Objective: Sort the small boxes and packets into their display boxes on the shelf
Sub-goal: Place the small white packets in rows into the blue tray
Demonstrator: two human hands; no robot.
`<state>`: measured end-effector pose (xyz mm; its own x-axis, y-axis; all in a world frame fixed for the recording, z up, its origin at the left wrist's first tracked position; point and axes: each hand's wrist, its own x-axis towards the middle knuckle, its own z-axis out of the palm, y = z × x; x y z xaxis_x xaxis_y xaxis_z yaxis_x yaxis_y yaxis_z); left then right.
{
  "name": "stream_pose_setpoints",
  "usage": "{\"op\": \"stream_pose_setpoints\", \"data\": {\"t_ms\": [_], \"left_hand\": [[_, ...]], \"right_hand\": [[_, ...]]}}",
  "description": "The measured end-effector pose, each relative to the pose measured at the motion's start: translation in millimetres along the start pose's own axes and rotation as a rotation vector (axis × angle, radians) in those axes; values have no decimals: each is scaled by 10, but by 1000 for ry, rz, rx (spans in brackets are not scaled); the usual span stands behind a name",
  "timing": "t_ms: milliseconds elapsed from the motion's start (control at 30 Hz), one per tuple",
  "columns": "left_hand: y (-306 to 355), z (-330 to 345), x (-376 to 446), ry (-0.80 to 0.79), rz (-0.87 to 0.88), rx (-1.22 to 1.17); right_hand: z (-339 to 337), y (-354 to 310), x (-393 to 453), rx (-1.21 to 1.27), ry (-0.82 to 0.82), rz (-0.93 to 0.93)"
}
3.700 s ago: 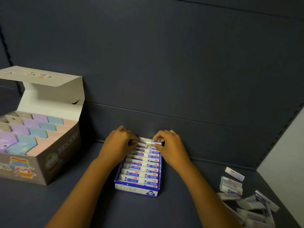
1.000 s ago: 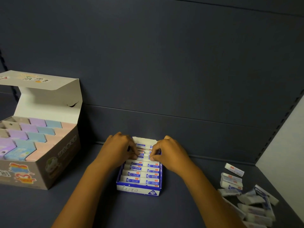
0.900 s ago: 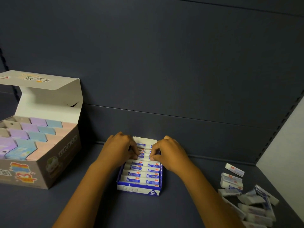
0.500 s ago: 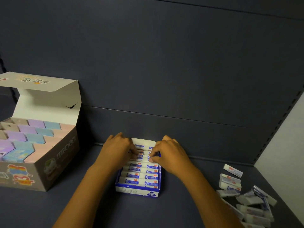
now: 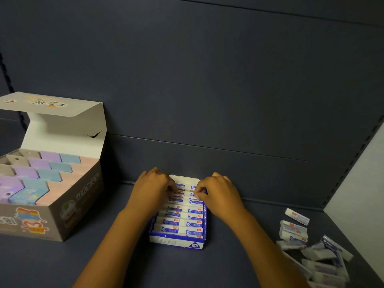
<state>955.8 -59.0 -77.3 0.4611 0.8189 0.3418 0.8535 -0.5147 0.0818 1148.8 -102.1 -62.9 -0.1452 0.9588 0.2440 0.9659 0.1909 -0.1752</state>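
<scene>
Both hands worked at the far end of the blue display box (image 5: 176, 242). The left hand (image 5: 152, 189) had its fingers curled down onto the left ends of the white-and-blue packets (image 5: 182, 221) in the back rows, and the right hand (image 5: 218, 192) pinched at the right end of the same rows with thumb and forefinger. Whether either grip had closed round a single packet or only pressed on the row could not be told, since the fingertips hid the contact.

The packets lay flat, side by side, filling the box from front to back, and the box stood on the dark shelf (image 5: 62, 267) close to the back panel (image 5: 207, 90). A loose heap of packets (image 5: 318, 258) of the same kind lay well apart at the right, near the pale side wall. At the far left stood a larger open display box (image 5: 79, 204), lid raised, holding purple, blue and pink small boxes (image 5: 49, 169) in stepped rows.
</scene>
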Motion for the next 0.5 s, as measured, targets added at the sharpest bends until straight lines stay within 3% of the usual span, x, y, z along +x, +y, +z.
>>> {"op": "stream_pose_setpoints", "data": {"t_ms": [500], "left_hand": [[5,57,104,-18,8,12]], "right_hand": [[110,-92,28,-76,51,59]]}}
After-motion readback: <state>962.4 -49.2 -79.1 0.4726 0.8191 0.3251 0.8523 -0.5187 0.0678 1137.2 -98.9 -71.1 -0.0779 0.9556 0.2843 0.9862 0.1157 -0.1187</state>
